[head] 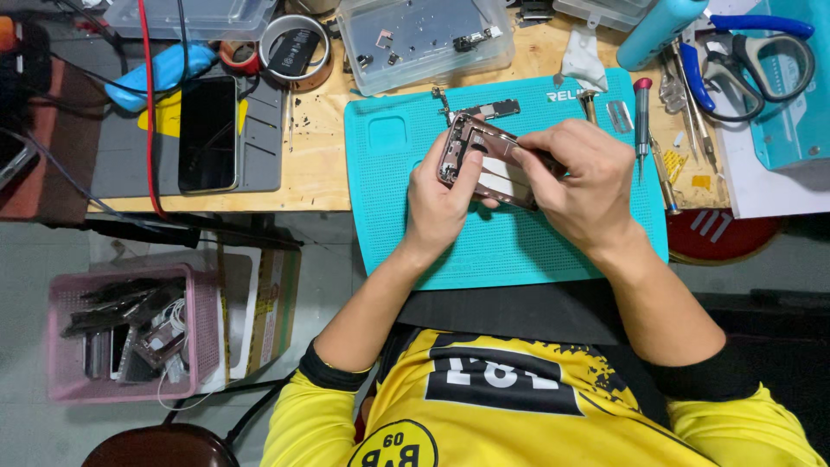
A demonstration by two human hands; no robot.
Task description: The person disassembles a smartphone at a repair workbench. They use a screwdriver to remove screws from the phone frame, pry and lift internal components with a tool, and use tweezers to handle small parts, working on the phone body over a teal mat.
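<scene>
Both hands hold an opened phone frame above the teal work mat.

Our left hand (439,201) curls around the near end of the phone frame (484,160), thumb pressed on its edge, while our right hand (577,177) pinches the far side, fingertips closed over the white part inside (whether a tool sits in that pinch, we cannot tell). Under both hands lies the teal mat (510,251). Just beyond the fingers rests a small circuit board (493,110); right of our right hand lies a red-capped screwdriver (642,121). Well off to the left of our left hand, a dark phone (207,132) lies on a grey mat (259,147).
</scene>
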